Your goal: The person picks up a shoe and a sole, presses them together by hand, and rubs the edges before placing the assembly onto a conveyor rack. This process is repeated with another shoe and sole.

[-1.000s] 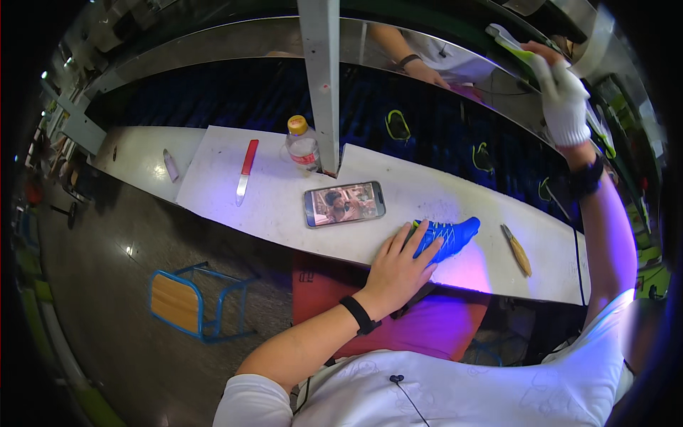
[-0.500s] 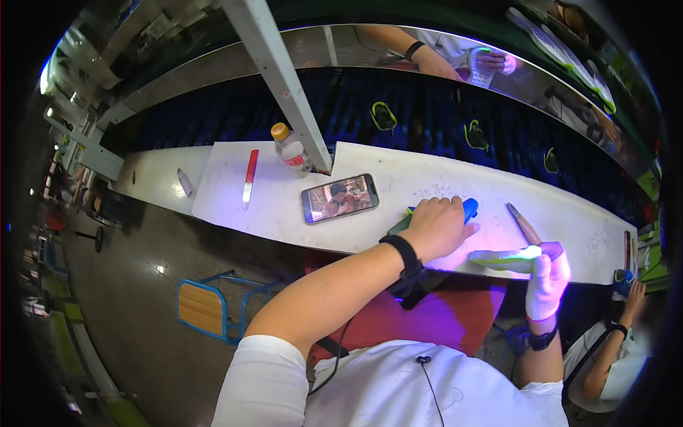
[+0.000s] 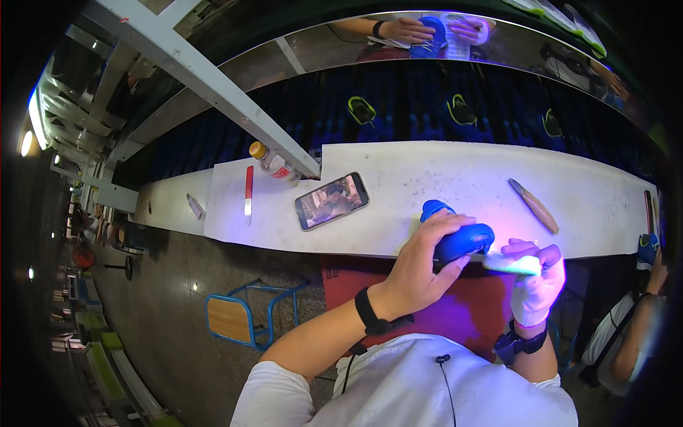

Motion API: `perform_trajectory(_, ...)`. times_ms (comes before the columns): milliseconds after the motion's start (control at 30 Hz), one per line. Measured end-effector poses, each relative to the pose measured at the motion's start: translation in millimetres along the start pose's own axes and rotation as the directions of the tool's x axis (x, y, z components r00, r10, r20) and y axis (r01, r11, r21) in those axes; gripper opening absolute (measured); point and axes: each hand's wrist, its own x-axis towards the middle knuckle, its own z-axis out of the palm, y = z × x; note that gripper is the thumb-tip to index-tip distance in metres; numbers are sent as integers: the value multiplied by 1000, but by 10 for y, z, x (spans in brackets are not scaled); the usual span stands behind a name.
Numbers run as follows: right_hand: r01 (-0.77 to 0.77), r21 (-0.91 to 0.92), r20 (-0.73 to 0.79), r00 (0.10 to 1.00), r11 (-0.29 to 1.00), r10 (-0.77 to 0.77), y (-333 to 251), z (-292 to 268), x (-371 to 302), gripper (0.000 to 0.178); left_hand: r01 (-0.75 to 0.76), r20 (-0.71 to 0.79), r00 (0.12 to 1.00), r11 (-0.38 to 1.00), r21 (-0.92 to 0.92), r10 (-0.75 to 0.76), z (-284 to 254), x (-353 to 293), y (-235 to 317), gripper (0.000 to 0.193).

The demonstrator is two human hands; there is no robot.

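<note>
My bare left hand point(image 3: 413, 270) is wrapped round a blue shoe upper point(image 3: 466, 242), held over the front edge of the white worktop point(image 3: 398, 171). In my gloved right hand point(image 3: 538, 288) is a pale shoe sole point(image 3: 514, 265), gripped between thumb and fingers and lit by a violet glow. The sole lies just below and right of the upper's rounded end; whether they touch I cannot tell. Beyond my right hand rests a pointed tool with a brownish handle point(image 3: 535, 206).
A phone point(image 3: 332, 201), a yellow-capped bottle point(image 3: 274, 162) and a red-handled blade point(image 3: 249, 192) occupy the worktop's left part. Behind runs a dark conveyor carrying shoes point(image 3: 362, 110). A slanting metal post point(image 3: 206, 82) crosses above. A stool point(image 3: 230, 320) stands left; another person point(image 3: 626, 334) sits right.
My left hand has lifted the blue upper off the worktop and brought it toward the sole in my right hand. The view has shifted, and the shoes behind appear further left.
</note>
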Motion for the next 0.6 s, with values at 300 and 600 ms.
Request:
perform_trajectory(300,-149,200,256,962,968,96,-75,631,57,35,-33,46,999,983,183,25,-323,-149,364,26)
perform_trajectory(600,-73,194,129,990,978,48,-4,825,-98,39,196,-171,964,978,-70,-206,-19,-531,528,43)
